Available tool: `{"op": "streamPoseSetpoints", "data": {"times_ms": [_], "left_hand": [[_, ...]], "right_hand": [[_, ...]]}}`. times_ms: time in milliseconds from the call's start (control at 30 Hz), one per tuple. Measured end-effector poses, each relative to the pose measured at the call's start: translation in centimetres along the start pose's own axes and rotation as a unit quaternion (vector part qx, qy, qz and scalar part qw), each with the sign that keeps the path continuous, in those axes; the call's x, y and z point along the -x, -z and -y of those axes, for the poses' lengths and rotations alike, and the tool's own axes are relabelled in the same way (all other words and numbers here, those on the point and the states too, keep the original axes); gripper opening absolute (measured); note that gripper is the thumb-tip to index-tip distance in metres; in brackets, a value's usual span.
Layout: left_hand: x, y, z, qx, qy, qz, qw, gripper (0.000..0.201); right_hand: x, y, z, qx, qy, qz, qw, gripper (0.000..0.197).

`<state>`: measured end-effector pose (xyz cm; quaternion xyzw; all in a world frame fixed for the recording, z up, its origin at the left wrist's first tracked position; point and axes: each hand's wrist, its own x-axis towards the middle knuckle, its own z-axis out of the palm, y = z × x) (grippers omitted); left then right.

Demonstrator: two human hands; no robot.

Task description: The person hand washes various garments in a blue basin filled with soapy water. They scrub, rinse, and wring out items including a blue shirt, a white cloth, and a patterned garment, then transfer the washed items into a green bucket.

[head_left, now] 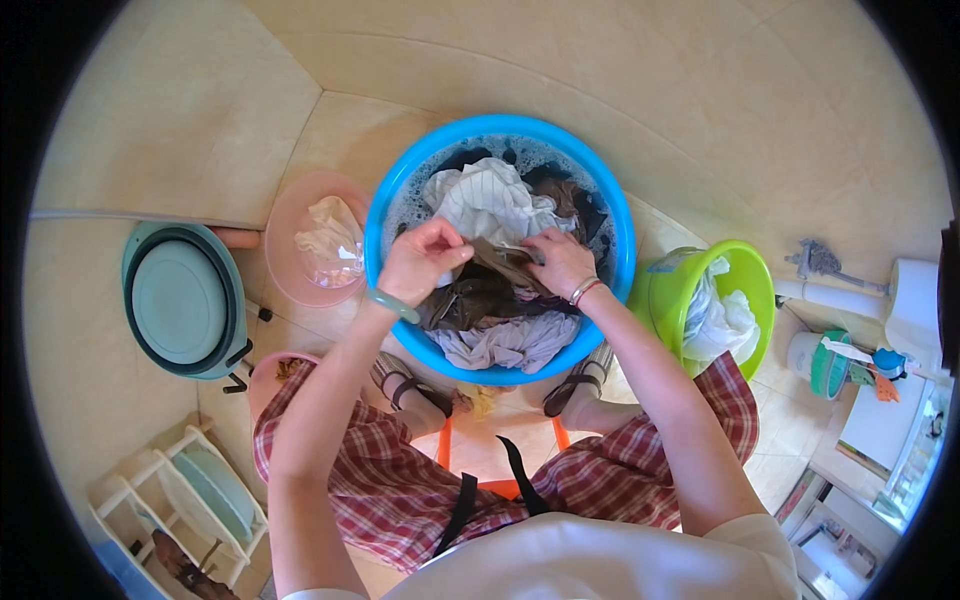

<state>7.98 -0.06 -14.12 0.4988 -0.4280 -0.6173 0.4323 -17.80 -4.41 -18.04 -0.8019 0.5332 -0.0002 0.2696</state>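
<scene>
A round blue basin (618, 200) between my feet holds foamy water and several wet clothes. My left hand (428, 262), with a pale green bangle at the wrist, pinches the edge of a dark brown garment (480, 298) over the basin. On the garment's other side, my right hand (560, 262) has its fingers closed on the same cloth; a bracelet circles that wrist. The garment's exact kind is hidden by its folds. A crumpled white garment (490, 198) lies beyond my hands, and a pale greyish one (512, 342) lies nearer to me.
Left of the basin stand a pink basin (282, 225) with a clear bag and a teal folding basin (180, 300). A lime green bucket (762, 290) with white cloth stands at the right. A white rack (120, 495) is at lower left. Tiled walls rise behind.
</scene>
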Motion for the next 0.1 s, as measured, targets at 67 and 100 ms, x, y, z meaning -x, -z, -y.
{"op": "streamPoseSetpoints", "data": {"times_ms": [67,100], "left_hand": [[0.0,0.4,-3.1,-0.002,-0.012,-0.004,1.0,0.022],[0.2,0.8,-5.0,-0.005,-0.018,-0.01,1.0,0.024]], "right_hand": [[-1.1,0.3,-1.0,-0.046,0.005,-0.041,0.998,0.038],[-2.1,1.4,-0.9,-0.063,-0.03,-0.019,0.997,0.042]]}}
